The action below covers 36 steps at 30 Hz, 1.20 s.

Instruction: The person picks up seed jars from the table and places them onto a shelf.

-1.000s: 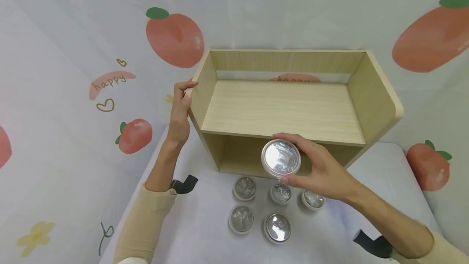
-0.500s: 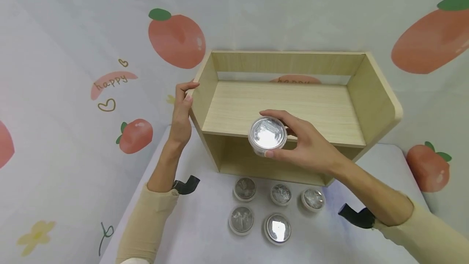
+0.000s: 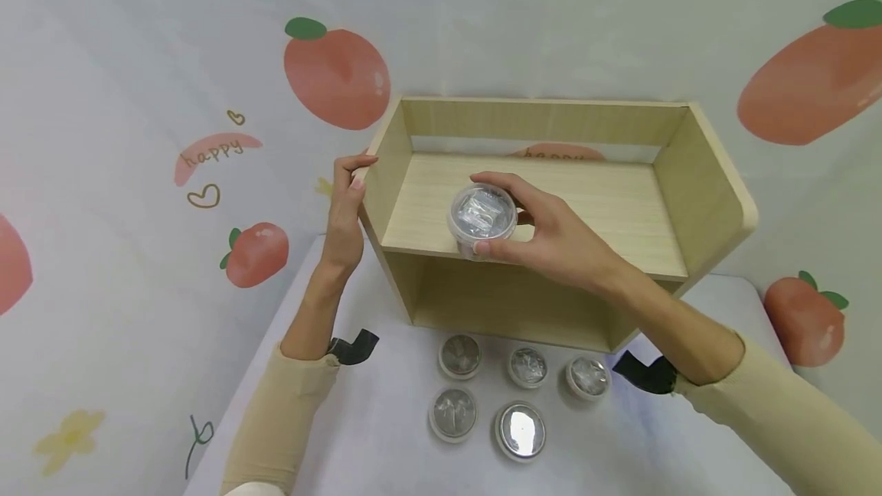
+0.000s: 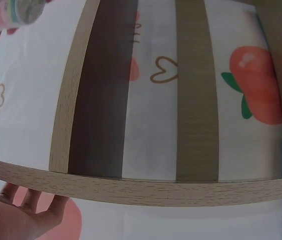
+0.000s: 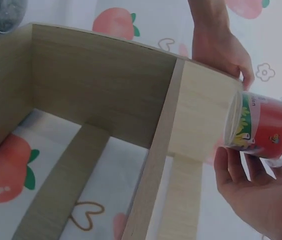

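My right hand [image 3: 554, 239] holds a clear plastic jar [image 3: 481, 213] by its sides, thumb nearest me. The jar has a silvery top, and in the right wrist view its red printed label [image 5: 270, 125] shows. It is in front of the upper board [image 3: 579, 213] of a two-tier wooden shelf [image 3: 544, 117], towards the left end; whether it touches the board I cannot tell. My left hand [image 3: 344, 213] grips the front edge of the shelf's left side panel [image 3: 383, 174]. In the left wrist view, fingers [image 4: 28, 202] lie along the panel's outer face.
Several similar jars, among them a front one [image 3: 521, 432] and a back-left one [image 3: 460, 356], stand in two rows on the white table [image 3: 372, 419] before the shelf. The lower compartment [image 3: 510, 297] faces me. A fruit-printed cloth [image 3: 551, 21] hangs behind.
My right hand has carried the jar up and to the left, from in front of the lower compartment to the upper board. My left hand keeps its grip on the side panel.
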{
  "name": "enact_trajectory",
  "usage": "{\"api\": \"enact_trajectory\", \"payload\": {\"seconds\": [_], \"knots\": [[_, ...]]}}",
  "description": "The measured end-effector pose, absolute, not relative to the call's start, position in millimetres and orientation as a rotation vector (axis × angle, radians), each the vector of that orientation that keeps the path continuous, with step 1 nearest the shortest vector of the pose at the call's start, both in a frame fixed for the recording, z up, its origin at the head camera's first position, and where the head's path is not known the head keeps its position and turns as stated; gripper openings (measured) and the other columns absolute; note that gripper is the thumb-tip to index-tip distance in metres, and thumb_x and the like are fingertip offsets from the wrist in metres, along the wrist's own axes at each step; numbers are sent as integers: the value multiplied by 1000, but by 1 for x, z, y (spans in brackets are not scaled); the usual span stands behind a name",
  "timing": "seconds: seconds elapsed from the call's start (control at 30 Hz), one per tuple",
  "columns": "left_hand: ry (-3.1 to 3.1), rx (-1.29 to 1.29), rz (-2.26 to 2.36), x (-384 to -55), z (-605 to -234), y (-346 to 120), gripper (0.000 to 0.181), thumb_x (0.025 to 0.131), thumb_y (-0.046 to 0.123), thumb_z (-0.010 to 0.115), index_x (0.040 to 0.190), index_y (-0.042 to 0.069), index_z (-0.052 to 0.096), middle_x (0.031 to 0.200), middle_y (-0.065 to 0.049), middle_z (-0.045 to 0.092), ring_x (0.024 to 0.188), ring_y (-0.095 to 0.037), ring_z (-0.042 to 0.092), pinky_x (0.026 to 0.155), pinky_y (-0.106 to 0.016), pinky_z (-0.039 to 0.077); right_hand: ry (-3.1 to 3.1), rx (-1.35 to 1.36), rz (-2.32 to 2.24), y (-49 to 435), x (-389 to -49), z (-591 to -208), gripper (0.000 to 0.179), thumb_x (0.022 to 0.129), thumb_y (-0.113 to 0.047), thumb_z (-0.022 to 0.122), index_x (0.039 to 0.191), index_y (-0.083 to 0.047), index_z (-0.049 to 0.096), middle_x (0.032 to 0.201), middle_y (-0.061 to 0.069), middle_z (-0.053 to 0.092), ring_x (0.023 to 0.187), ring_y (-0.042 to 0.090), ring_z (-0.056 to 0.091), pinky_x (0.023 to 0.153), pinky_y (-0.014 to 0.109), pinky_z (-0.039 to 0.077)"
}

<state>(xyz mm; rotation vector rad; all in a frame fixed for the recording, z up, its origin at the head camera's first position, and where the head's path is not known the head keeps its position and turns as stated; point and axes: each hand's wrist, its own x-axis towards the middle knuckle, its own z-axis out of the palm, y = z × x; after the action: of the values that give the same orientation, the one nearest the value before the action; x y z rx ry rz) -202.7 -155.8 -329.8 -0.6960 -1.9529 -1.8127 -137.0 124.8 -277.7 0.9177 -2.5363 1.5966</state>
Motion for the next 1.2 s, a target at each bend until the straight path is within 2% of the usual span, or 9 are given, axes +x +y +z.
{"api": "enact_trajectory", "payload": {"seconds": [0.2, 0.6, 0.83, 1.03, 1.2], "knots": [[-1966, -682, -1832, -200, -329, -156, 42, 98, 23, 31, 129, 0, 46, 140, -9, 41, 136, -19, 33, 109, -37, 25, -2526, 904, 1651, 114, -150, -278, 71, 84, -20, 80, 146, -21, 46, 131, -2, 57, 110, 14, 60, 96, 40, 48], [-1911, -658, -2061, -197, -323, -160, 39, 96, 16, 28, 129, 14, 48, 132, -7, 46, 113, -31, 44, 93, -36, 37, -2521, 846, 1748, 85, -177, -282, 71, 83, -25, 81, 145, -17, 47, 124, 0, 59, 110, 16, 57, 94, 39, 50], [-1924, -641, -2057, -194, -322, -159, 39, 97, 18, 29, 130, 15, 48, 136, -7, 44, 114, -31, 44, 93, -35, 37, -2511, 803, 1829, 76, -184, -280, 71, 83, -25, 80, 144, -13, 45, 122, 3, 59, 110, 17, 56, 93, 36, 50], [-1895, -649, -2080, -194, -323, -156, 38, 96, 16, 28, 128, 15, 49, 132, -8, 45, 112, -29, 45, 93, -34, 37, -2477, 806, 1890, 74, -192, -285, 71, 84, -21, 79, 145, -9, 45, 121, 7, 59, 111, 18, 58, 95, 34, 49], [-1901, -646, -2068, -194, -323, -153, 38, 96, 18, 29, 129, 15, 49, 131, -10, 45, 110, -29, 46, 92, -34, 37, -2490, 809, 1880, 72, -200, -290, 70, 85, -19, 77, 147, -12, 45, 124, 6, 59, 114, 18, 58, 99, 32, 47]]}}
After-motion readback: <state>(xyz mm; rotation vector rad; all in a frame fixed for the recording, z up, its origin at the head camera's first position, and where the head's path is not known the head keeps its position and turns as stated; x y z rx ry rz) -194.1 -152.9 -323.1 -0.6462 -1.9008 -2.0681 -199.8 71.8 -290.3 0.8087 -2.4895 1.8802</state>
